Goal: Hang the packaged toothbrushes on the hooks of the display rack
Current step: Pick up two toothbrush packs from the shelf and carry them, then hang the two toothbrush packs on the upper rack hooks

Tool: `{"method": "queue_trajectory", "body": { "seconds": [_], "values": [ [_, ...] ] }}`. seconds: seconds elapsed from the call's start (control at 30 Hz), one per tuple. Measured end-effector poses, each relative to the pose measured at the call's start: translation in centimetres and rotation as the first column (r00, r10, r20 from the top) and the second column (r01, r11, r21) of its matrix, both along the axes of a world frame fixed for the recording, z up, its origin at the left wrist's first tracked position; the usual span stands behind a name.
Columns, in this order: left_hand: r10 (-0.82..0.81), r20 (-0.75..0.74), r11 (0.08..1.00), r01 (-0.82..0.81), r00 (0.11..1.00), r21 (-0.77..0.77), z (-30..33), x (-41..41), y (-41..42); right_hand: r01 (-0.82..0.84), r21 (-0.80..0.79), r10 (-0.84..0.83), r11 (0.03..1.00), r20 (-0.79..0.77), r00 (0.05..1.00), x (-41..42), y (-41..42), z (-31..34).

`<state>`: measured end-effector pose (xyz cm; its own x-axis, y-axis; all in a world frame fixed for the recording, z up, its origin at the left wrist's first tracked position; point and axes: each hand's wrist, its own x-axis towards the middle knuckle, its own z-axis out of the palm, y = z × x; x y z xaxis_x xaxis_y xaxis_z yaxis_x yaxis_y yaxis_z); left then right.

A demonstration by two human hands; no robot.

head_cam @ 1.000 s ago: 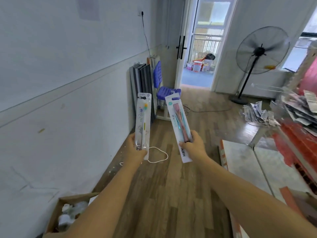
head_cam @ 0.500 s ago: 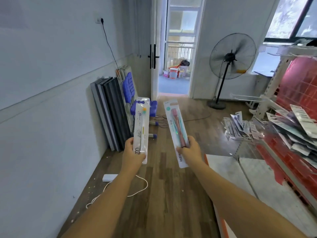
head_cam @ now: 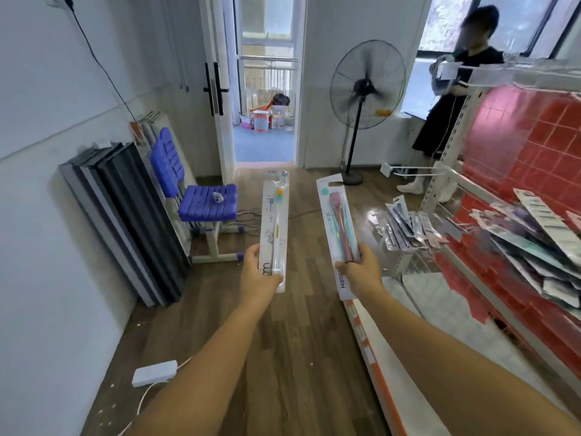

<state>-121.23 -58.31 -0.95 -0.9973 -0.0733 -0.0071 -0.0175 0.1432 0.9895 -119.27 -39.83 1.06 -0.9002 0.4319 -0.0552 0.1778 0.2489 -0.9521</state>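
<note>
1. Toothbrush packs are held up in both hands, side by side but apart, over the wooden floor (head_cam: 283,357).
2. Left hand (head_cam: 259,278) grips the bottom of a clear pack (head_cam: 274,234) holding a white brush with a yellow-and-teal head; the pack stands nearly upright.
3. Right hand (head_cam: 361,272) pinches the lower part of a white-backed pack (head_cam: 338,228) with pink and teal brushes, tilted slightly left at the top.
4. Rack (head_cam: 518,158), with a red grid back and pale uprights, stands at the right; wire hooks (head_cam: 412,171) stick out from it.
5. Several packs already hang on the rack's hooks (head_cam: 534,243), and more hang at its near end (head_cam: 405,228).
6. Blue chair (head_cam: 201,196) sits by the left wall next to dark leaning panels (head_cam: 125,221).
7. Standing fan (head_cam: 366,86) is beside the open doorway.
8. Person in dark clothes (head_cam: 452,99) stands behind the rack by the window.
9. White adapter (head_cam: 154,372) lies on the floor near the left wall.
</note>
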Motion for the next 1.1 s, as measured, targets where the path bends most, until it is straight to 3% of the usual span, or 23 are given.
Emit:
{"method": "queue_trajectory", "body": {
  "seconds": [0.27,0.47,0.77,0.97,1.1],
  "values": [
    [-0.187,0.062,0.982,0.187,0.98,0.005,-0.7,-11.7,1.9,0.185,-0.129,-0.189,0.974,-0.02,0.982,-8.6,-0.6,-0.3],
    [-0.322,0.048,0.947,0.321,0.946,0.02,-1.7,-16.3,5.8,0.284,-0.099,-0.287,0.954,-0.018,0.958,-10.3,0.9,-0.5],
    [-0.555,0.057,0.823,0.538,0.83,0.184,-1.5,-16.6,16.7,0.515,-0.105,-0.518,0.851,-0.001,0.856,-8.4,9.1,1.0],
    [-0.681,0.063,0.729,0.665,0.73,0.162,-0.7,-15.4,24.7,0.656,-0.141,-0.667,0.742,-0.057,0.743,-5.4,15.2,1.8],
    [-0.742,-0.012,0.657,0.73,0.671,0.187,0.9,-13.1,30.4,0.715,-0.131,-0.727,0.686,-0.091,0.681,-2.9,19.4,2.4]
  ]
}}
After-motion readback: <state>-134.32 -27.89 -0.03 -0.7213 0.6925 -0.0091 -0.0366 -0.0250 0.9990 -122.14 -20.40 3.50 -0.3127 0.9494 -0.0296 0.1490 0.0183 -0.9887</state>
